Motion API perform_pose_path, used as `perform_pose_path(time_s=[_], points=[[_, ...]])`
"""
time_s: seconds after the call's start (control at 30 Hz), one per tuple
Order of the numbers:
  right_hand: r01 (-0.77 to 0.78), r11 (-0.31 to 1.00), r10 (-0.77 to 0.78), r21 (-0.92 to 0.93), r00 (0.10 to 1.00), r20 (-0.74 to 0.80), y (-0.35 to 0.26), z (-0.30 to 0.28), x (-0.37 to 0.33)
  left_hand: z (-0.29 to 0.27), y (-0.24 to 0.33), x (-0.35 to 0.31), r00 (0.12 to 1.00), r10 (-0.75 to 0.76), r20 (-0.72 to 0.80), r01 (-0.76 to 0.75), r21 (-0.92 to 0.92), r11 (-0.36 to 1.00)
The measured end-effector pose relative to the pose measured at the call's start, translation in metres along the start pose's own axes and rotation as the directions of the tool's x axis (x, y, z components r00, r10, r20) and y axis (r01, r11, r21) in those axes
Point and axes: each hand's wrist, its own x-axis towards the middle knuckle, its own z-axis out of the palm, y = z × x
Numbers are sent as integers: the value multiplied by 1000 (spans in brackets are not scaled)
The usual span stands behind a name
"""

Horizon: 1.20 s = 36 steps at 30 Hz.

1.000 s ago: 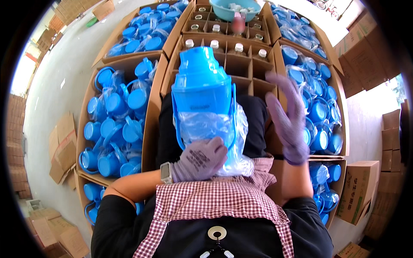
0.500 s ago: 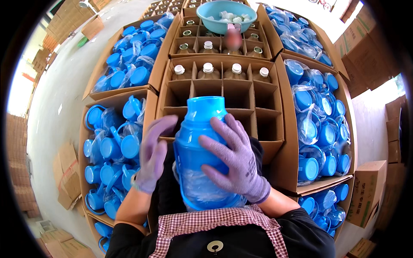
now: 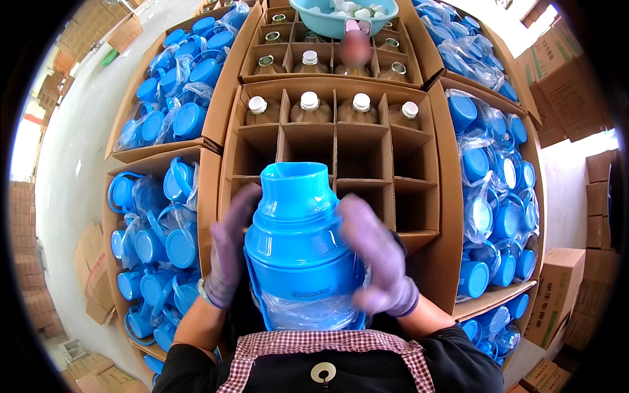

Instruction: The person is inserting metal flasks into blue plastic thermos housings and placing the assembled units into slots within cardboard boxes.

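A blue plastic thermos flask (image 3: 298, 245) stands upright in front of my body, its neck uppermost and clear plastic film around its lower part. My left hand (image 3: 228, 252), in a purple glove, is open along the flask's left side, fingers stretched toward its neck; I cannot tell if they touch it. My right hand (image 3: 380, 255), gloved alike and smeared by motion, is open at the flask's right side with its fingers extended. Just beyond the flask is a divided carton (image 3: 230, 154), with several white-stoppered glass flask liners (image 3: 310, 108) in its far row.
Cartons of blue thermos shells, partly bagged, stand on the left (image 3: 208, 196) and right (image 3: 452, 216). Farther off, a light-blue basin (image 3: 321, 25) of small white pieces rests on another divided carton (image 3: 246, 65). Closed boxes (image 3: 557, 288) stand at the right.
My right hand has moved off the flask's front to its right side. My left hand is closer to the neck. The flask appears more upright, and the view has shifted slightly.
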Motion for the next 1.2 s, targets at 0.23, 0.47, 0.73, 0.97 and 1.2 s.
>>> perform_pose_path(time_s=[0.23,0.47,0.73,0.97,1.2], points=[[-231,973,229,-11,969,-87,9,-21,4,-6,19,-9,937,-349,11,349,6,937],[-533,846,532,-17,842,93,53,-15,-25,-14,-5,-41,949,-301,-93,265,-282,922],[-532,846,531,-17,842,98,40,-9,-22,-28,16,-44,912,-296,283,274,117,955],[-601,798,596,-42,778,198,55,-8,-37,-3,27,-45,917,-385,107,352,236,906],[-331,943,334,-49,923,194,31,-7,-36,6,-4,-22,973,212,-92,-213,0,977]])
